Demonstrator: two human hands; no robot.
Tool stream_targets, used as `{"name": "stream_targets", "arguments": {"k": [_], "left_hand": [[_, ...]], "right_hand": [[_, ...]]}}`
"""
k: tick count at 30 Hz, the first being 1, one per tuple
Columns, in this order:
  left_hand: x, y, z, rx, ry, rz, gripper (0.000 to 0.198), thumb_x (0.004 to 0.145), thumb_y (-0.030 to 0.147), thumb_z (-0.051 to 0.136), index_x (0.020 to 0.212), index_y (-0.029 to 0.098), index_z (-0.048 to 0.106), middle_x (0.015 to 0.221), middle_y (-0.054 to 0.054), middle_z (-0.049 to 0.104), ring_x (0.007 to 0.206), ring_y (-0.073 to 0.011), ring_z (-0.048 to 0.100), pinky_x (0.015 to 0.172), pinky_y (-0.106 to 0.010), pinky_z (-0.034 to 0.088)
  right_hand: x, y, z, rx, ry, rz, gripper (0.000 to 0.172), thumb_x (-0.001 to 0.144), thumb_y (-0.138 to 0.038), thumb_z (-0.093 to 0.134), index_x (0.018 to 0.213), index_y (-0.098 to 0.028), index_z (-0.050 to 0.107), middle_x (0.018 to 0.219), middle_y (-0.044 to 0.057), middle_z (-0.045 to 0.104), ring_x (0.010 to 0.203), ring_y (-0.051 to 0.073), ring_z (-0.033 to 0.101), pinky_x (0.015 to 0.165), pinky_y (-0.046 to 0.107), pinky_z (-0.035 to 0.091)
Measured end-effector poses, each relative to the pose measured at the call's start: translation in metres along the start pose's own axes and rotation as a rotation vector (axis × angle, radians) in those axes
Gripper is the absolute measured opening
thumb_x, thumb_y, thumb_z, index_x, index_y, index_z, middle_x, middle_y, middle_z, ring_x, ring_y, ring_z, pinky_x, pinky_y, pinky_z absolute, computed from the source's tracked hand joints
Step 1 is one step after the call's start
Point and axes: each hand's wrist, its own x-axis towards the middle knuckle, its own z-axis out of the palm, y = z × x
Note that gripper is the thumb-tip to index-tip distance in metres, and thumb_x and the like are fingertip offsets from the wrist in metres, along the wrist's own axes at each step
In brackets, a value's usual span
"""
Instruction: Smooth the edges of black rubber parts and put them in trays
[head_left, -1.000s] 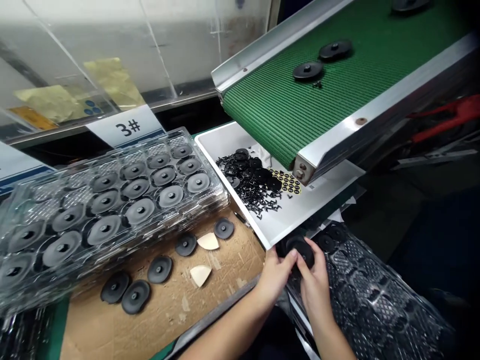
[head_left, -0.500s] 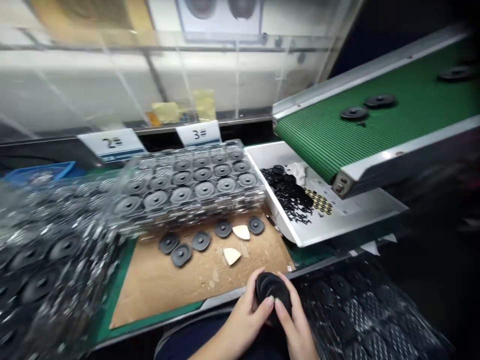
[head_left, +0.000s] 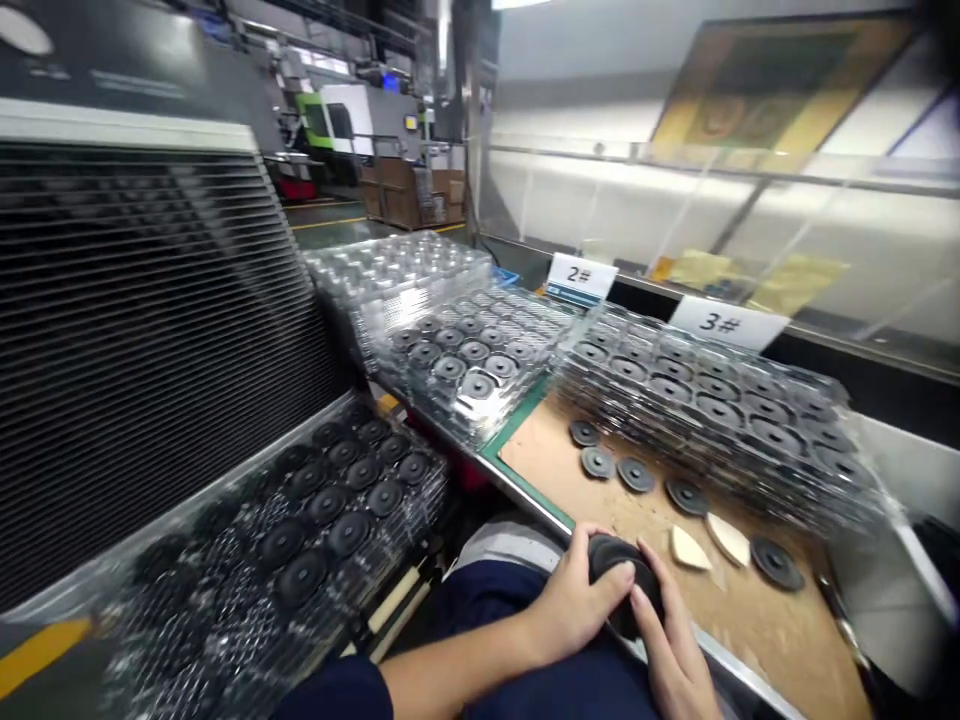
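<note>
Both of my hands are closed around one black round plastic part [head_left: 621, 562], held above my lap at the table's front edge. My left hand [head_left: 581, 590] grips its left side, the thumb lying on the face. My right hand [head_left: 671, 625] wraps the other side, its thumb close to the left one. Just beyond, on the brown cardboard sheet [head_left: 772, 650], lie several dark round discs [head_left: 636, 475] with a raised centre. Two cream-coloured wedge pieces [head_left: 688, 549] rest among them. The underside of the held part is hidden by my fingers.
Stacked clear trays [head_left: 720, 400] of discs stand behind the cardboard, with another filled tray stack [head_left: 480, 350] to their left. A lower stack of trays [head_left: 330, 510] sits left of my legs, beside a dark ribbed panel [head_left: 150, 350]. A white bin [head_left: 900, 580] is at right.
My view has swung left, bringing the lower-left trays, ribbed panel and workshop into sight. The green conveyor has left the picture. Both hands still hold the black part.
</note>
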Motion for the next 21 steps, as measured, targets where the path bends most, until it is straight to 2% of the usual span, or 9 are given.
{"name": "stream_targets", "arguments": {"k": [3,6,8,11,13,17,19,21], "left_hand": [[-0.017,0.002,-0.027,-0.071,0.105,0.020,0.036,0.078,0.038,0.055,0.107,0.018,0.045,0.100,-0.006,0.058,0.096,-0.0189,0.054,0.086,-0.032,0.041],[-0.029,-0.005,-0.054,-0.143,0.224,-0.005,0.030,0.078,0.035,0.057,0.102,0.019,0.049,0.093,-0.003,0.058,0.090,-0.0167,0.054,0.084,-0.031,0.042],[-0.036,-0.015,-0.072,-0.199,0.287,-0.058,0.029,0.078,0.032,0.058,0.102,0.018,0.050,0.090,-0.002,0.058,0.084,-0.0156,0.056,0.078,-0.033,0.046],[-0.039,-0.034,-0.099,-0.312,0.351,-0.200,0.032,0.083,0.035,0.050,0.108,0.016,0.050,0.089,-0.003,0.059,0.070,-0.0136,0.058,0.062,-0.032,0.050],[-0.036,-0.048,-0.118,-0.390,0.404,-0.296,0.035,0.085,0.039,0.046,0.111,0.016,0.049,0.093,-0.005,0.060,0.070,-0.0136,0.058,0.060,-0.032,0.051],[-0.014,-0.072,-0.151,-0.485,0.536,-0.414,0.034,0.084,0.036,0.048,0.112,0.016,0.050,0.105,-0.007,0.058,0.084,-0.0175,0.059,0.070,-0.037,0.051],[0.004,-0.079,-0.162,-0.505,0.580,-0.438,0.033,0.084,0.034,0.050,0.112,0.016,0.050,0.109,-0.008,0.057,0.089,-0.0189,0.058,0.074,-0.040,0.050],[0.022,-0.080,-0.170,-0.515,0.600,-0.433,0.033,0.083,0.032,0.050,0.112,0.016,0.051,0.111,-0.008,0.056,0.092,-0.0198,0.058,0.076,-0.041,0.050]], "right_hand": [[0.005,-0.012,0.023,-0.051,-0.100,-0.085,0.058,0.080,-0.052,0.045,0.130,-0.021,0.039,0.137,0.007,0.039,0.130,0.025,0.029,0.110,0.044,0.015],[0.010,-0.015,0.049,-0.030,-0.257,-0.080,0.055,0.080,-0.051,0.047,0.128,-0.024,0.042,0.136,0.006,0.041,0.129,0.024,0.031,0.110,0.044,0.016],[0.013,-0.016,0.065,-0.016,-0.373,-0.039,0.053,0.080,-0.049,0.048,0.127,-0.026,0.044,0.134,0.004,0.044,0.128,0.024,0.035,0.108,0.044,0.021],[0.016,-0.020,0.079,-0.016,-0.491,-0.025,0.051,0.078,-0.048,0.052,0.124,-0.025,0.049,0.128,0.006,0.051,0.118,0.026,0.048,0.100,0.043,0.037],[0.019,-0.026,0.081,-0.022,-0.580,-0.011,0.049,0.077,-0.045,0.054,0.121,-0.025,0.052,0.124,0.007,0.054,0.108,0.025,0.056,0.092,0.041,0.045],[0.029,-0.035,0.069,-0.076,-0.732,0.041,0.038,0.079,-0.044,0.054,0.110,-0.025,0.061,0.111,0.006,0.063,0.102,0.024,0.060,0.091,0.037,0.047],[0.034,-0.030,0.058,-0.094,-0.712,0.092,0.038,0.078,-0.046,0.054,0.108,-0.025,0.063,0.105,0.006,0.066,0.097,0.024,0.062,0.089,0.036,0.047],[0.037,-0.019,0.046,-0.104,-0.634,0.155,0.040,0.076,-0.049,0.055,0.106,-0.025,0.064,0.102,0.006,0.067,0.092,0.024,0.064,0.086,0.035,0.049]]}}
